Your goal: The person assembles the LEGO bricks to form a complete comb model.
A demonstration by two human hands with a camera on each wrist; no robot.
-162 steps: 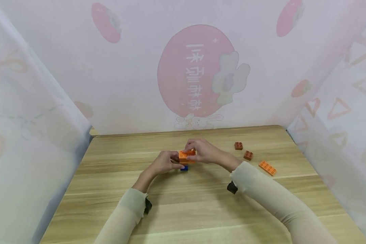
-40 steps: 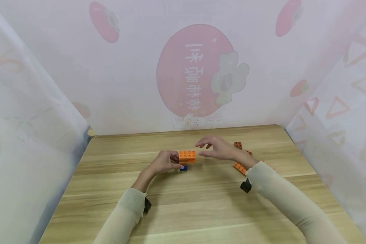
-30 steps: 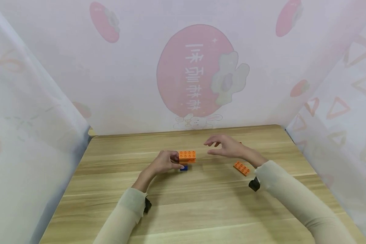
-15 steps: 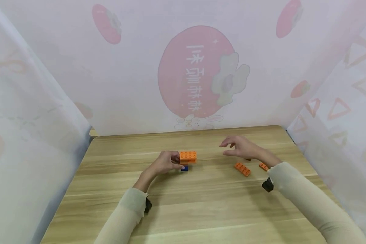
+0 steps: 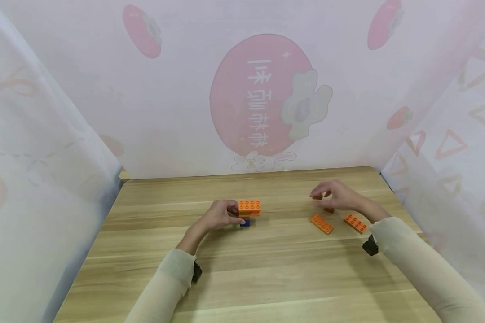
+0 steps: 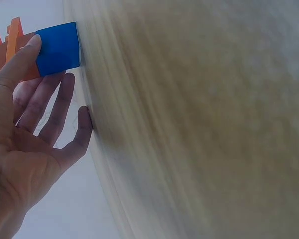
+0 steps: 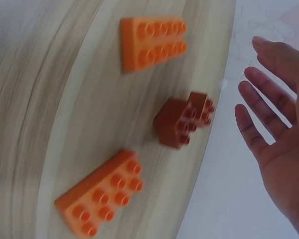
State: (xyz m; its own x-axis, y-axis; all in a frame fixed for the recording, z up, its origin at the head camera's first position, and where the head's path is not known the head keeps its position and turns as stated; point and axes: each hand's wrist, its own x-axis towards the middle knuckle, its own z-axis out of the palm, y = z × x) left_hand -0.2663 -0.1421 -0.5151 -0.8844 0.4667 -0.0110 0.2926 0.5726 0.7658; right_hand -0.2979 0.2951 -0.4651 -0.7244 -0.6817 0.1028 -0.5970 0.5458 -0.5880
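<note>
My left hand (image 5: pixel 218 215) holds a stack of toy building bricks near the middle of the table, thumb in front and fingers behind. A blue brick (image 6: pixel 60 49) forms the bottom, with brown and orange layers above it. On top is a long orange brick (image 5: pixel 249 206), its studs facing up and its right end jutting past the blue one. My right hand (image 5: pixel 339 196) hovers over two small brown bricks (image 7: pixel 175 122), its fingers spread and holding nothing. In the head view it partly covers both.
Two long orange bricks lie on the right of the wooden table (image 5: pixel 234 278), one (image 5: pixel 321 224) nearer the stack and the other (image 5: pixel 354 223) by the right wrist. White printed curtains (image 5: pixel 178 112) stand at the back and both sides.
My right hand has left the top of the stack and moved right to the brown bricks. The left hand keeps its hold in place. The nearer loose orange brick has come into view.
</note>
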